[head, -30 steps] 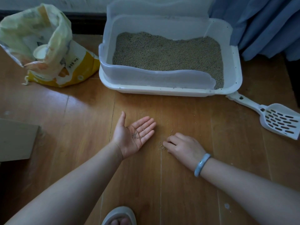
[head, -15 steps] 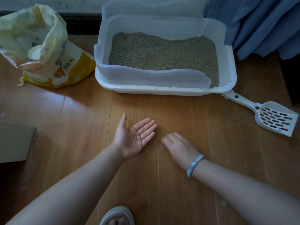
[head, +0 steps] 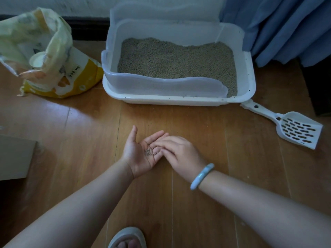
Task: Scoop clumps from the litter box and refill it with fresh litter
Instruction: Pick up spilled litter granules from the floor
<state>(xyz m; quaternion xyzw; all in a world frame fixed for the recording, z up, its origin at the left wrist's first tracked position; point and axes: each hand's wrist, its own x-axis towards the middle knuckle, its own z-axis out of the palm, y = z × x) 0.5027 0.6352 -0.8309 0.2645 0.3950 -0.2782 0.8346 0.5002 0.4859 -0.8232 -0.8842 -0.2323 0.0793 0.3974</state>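
Here the left hand (head: 141, 154) lies palm up just above the wooden floor (head: 232, 176), fingers spread flat and thumb raised – the grip is fully open, and a few dark litter grains (head: 149, 152) rest loose on the palm. The right hand (head: 180, 153) is palm down, its fingertips (head: 157, 143) over the left fingers and the grains; it looks blurred, and I cannot tell if its grip pinches any grain or is only touching. A pale blue-green bracelet (head: 202, 176) sits on the right wrist.

The litter box (head: 179, 100) stands on the floor beyond the hands, well apart from them. It is white with a translucent rim wall, and grey-beige litter (head: 177, 58) fills it, higher at the back. The slotted white scoop (head: 293, 128) lies flat on the floor just beside the box's right front corner – its handle end is near the corner, and I cannot tell if it touches. The yellow and white litter bag (head: 53, 68) sits to the left of the box, its top open and crumpled, its side close against the box. A blue curtain (head: 286, 29) hangs behind the box on the right. At the left edge is a flat pale cardboard piece (head: 16, 156), and at the bottom edge a slipper (head: 128, 235) with toes shows.
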